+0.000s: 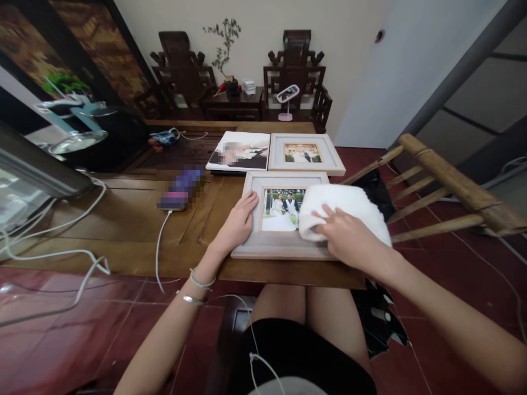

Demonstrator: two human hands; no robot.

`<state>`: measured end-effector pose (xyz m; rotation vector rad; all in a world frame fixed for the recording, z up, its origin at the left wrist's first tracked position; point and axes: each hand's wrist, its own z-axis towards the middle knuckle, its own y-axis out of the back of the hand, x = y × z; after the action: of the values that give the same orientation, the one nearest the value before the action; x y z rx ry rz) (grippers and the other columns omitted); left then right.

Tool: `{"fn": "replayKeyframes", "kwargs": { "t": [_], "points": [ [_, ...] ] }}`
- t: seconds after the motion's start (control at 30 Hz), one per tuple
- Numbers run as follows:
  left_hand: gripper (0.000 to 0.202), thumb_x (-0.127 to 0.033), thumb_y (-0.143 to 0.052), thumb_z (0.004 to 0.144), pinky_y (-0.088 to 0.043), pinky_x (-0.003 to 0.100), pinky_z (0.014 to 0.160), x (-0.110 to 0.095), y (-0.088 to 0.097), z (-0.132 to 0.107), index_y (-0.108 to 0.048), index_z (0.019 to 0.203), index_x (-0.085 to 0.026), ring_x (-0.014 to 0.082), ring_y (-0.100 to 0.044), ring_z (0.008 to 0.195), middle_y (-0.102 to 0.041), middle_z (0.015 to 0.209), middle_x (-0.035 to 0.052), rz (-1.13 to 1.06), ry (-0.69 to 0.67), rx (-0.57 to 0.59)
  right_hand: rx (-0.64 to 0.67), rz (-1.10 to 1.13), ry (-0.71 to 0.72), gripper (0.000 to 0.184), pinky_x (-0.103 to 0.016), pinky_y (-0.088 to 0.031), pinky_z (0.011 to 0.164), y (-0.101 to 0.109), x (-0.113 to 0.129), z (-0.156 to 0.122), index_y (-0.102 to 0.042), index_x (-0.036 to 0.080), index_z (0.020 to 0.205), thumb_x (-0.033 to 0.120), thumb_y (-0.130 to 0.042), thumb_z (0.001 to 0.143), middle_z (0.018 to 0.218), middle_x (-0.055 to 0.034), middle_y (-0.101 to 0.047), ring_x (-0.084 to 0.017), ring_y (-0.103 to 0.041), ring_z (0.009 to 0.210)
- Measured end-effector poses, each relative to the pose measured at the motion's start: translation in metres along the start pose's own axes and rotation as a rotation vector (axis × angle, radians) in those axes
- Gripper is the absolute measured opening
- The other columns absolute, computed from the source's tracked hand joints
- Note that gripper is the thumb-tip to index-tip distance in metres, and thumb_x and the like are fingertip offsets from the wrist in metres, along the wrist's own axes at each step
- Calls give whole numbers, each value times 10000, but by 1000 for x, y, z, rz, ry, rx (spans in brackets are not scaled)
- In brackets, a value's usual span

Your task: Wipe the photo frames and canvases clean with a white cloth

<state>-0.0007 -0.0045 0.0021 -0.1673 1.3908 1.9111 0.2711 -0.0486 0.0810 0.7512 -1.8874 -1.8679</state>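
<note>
A pale wooden picture frame (284, 249) with a wedding photo in it lies flat at the table's front edge. My left hand (235, 226) holds it by the left rim, fingers close together on the border. In my right hand (349, 238) is a fluffy white cloth (346, 206), pressed onto the frame's right side. The cloth hides that part of the frame and the photo's right edge. Just behind lie a second framed photo (304, 163) and a white-edged photo panel (241, 151), side by side.
A phone (181, 189) with a white cable (158, 247) lies on the wooden table (135, 219) to the left. A pink-based mirror (285, 112) stands beyond the frames. At the right is a bamboo chair (461, 181). A black pot (119, 131) sits at the left.
</note>
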Motion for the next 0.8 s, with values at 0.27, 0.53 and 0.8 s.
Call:
{"fn": "replayKeyframes", "kwargs": {
  "t": [0.27, 0.53, 0.8],
  "points": [
    [433, -159, -349, 895, -317, 459, 1145, 0, 0, 1, -558, 1270, -103, 254, -389, 1358, -527, 1379, 134, -14, 15, -13, -125, -133, -192, 632, -726, -230, 979, -2, -32, 92, -538, 225, 1320, -19, -397, 755, 1518, -108, -325, -430, -276, 1347],
    [416, -183, -355, 910, -324, 457, 1141, -1, -1, 1, -559, 1264, -107, 250, -400, 1352, -536, 1369, 134, -10, 16, -32, 63, -125, -49, 483, -603, -367, 947, -5, 14, 58, -650, 140, 1172, -2, -413, 776, 1447, -190, -408, -458, -391, 1264],
    [425, -182, -357, 907, -322, 461, 1137, -1, -3, 2, -558, 1256, -45, 262, -397, 1352, -529, 1364, 180, 3, 7, -31, 213, 181, 234, 462, -451, -499, 870, 43, 56, -16, -670, 189, 1099, 10, -479, 718, 1329, -128, -562, -343, -574, 1121]
  ]
}}
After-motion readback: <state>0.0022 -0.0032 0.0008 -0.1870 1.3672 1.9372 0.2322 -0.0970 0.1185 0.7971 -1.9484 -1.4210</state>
